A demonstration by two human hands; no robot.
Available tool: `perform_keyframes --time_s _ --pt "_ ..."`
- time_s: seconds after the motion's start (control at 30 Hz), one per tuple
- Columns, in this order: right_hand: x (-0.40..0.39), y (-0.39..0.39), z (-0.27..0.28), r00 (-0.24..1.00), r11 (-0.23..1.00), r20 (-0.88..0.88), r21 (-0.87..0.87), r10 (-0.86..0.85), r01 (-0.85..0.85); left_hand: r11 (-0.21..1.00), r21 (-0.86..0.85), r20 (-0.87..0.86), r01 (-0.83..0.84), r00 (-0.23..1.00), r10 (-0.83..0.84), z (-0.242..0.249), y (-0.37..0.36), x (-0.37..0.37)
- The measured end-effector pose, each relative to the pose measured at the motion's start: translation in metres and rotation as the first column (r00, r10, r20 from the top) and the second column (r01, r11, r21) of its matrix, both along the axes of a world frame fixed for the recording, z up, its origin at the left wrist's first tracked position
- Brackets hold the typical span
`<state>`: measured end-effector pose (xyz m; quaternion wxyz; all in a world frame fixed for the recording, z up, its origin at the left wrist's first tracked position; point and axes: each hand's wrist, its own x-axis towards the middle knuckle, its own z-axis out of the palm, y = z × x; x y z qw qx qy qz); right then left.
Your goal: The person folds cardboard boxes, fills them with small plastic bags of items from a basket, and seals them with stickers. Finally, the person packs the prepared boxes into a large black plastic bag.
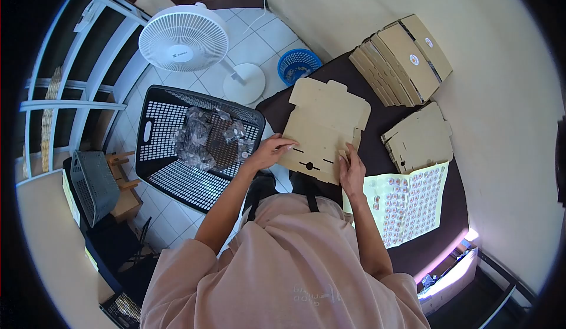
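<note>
Cardboard sheet (330, 117) between both hands, its near part toward person, far part over dark counter (372, 143); left hand (275, 150) at its left edge, fingers on top; right hand (352, 170) at right near corner, fingers bent against raised edge; grip of either: thumbs partly hidden, cannot tell whether clamped; sheet's underside hidden; small print on sticker sheet (410, 202) unreadable.
</note>
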<state>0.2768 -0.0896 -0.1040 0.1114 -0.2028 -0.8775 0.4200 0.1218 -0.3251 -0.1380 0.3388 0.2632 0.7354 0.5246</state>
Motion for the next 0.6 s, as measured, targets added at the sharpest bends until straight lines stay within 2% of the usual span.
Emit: perform_keyframes --time_s 0.03,0.07,0.13,0.23,0.3,0.4,0.47,0.6 --pt "0.0 -0.003 0.0 0.997 0.997 -0.021 0.014 -0.074 0.074 0.996 -0.087 -0.135 0.028 0.99 -0.039 0.005 0.002 0.002" --pt "0.001 -0.004 0.0 0.998 0.998 -0.02 0.011 -0.066 0.067 0.995 -0.096 -0.079 0.007 0.997 -0.014 0.009 0.003 0.005" --pt "0.006 -0.005 0.0 0.997 1.0 0.074 0.015 0.024 -0.025 0.993 -0.122 -0.089 0.002 0.996 -0.013 0.008 0.003 0.011" --pt "0.007 -0.011 0.002 0.994 0.993 0.052 0.07 0.092 -0.096 0.991 -0.136 -0.115 -0.017 0.993 0.001 0.006 0.002 0.016" --pt "0.01 -0.013 0.009 0.991 0.992 0.071 0.047 0.115 -0.118 0.991 -0.13 -0.122 -0.03 0.992 0.014 0.004 0.001 0.02" --pt "0.011 -0.01 0.005 0.986 0.989 0.085 0.027 0.145 -0.147 0.992 -0.087 -0.022 -0.09 0.996 0.089 -0.002 0.0 0.023" --pt "0.013 -0.007 -0.001 0.984 0.987 0.082 0.022 0.156 -0.158 0.985 -0.145 -0.012 -0.095 0.995 0.094 -0.006 0.0 0.024" --pt "0.014 -0.005 -0.003 0.974 0.978 0.085 -0.007 0.211 -0.211 0.956 -0.268 -0.065 -0.117 0.993 0.103 0.021 0.008 0.023"
